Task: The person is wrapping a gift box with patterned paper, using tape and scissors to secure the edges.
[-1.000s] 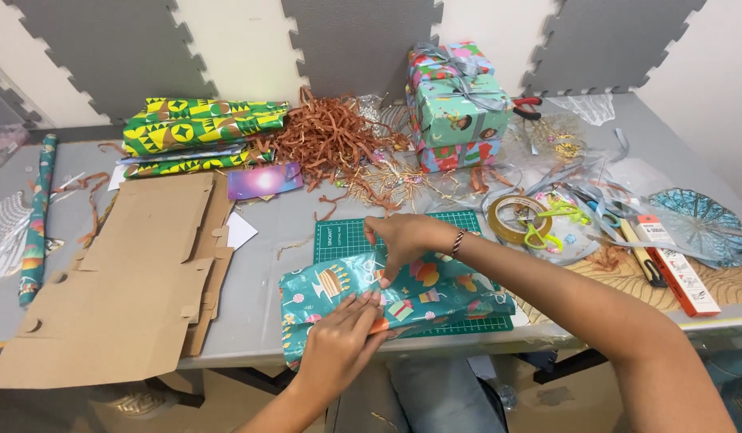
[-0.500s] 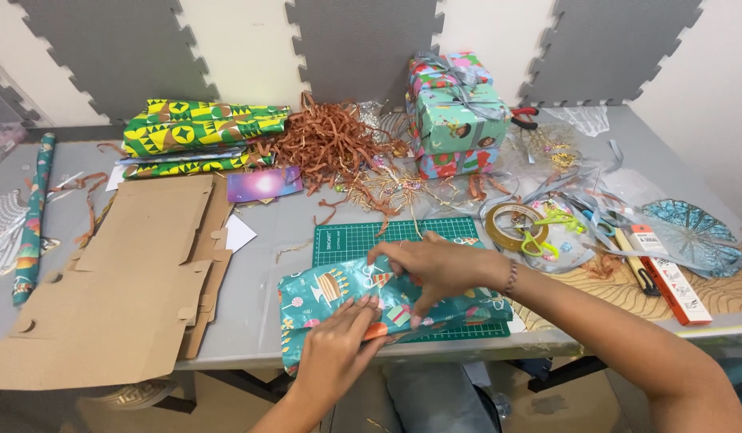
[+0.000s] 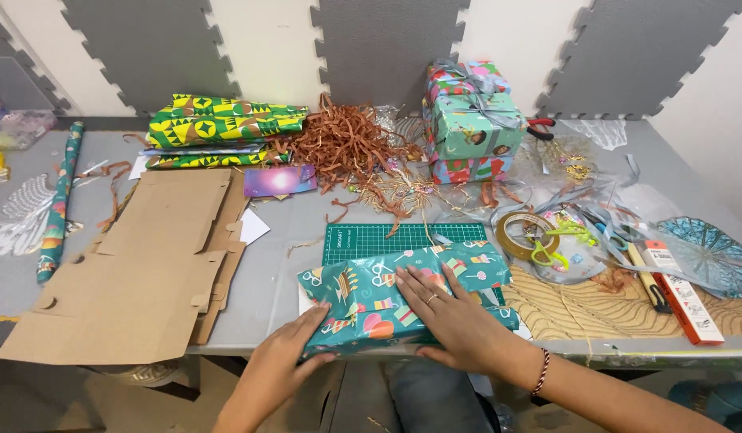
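Observation:
A flat parcel in teal party-print wrapping paper (image 3: 371, 293) lies at the table's near edge, partly over a green cutting mat (image 3: 387, 238). My right hand (image 3: 451, 314) lies flat on top of the parcel with fingers spread, pressing the paper down. My left hand (image 3: 284, 361) touches the parcel's near left corner, its fingers against the paper's edge. Neither hand grips anything.
Flattened brown cardboard (image 3: 138, 265) covers the left. Green-yellow patterned paper (image 3: 218, 128), a copper ribbon heap (image 3: 347, 144) and stacked wrapped gift boxes (image 3: 471, 124) sit at the back. A tape roll (image 3: 525, 234), red pliers (image 3: 541, 126), a paper roll (image 3: 58, 196) and ribbons lie around.
My right hand has come down from the parcel's far edge and now lies flat on its top. My left hand slid to the near left corner. The paper lies flatter over the parcel.

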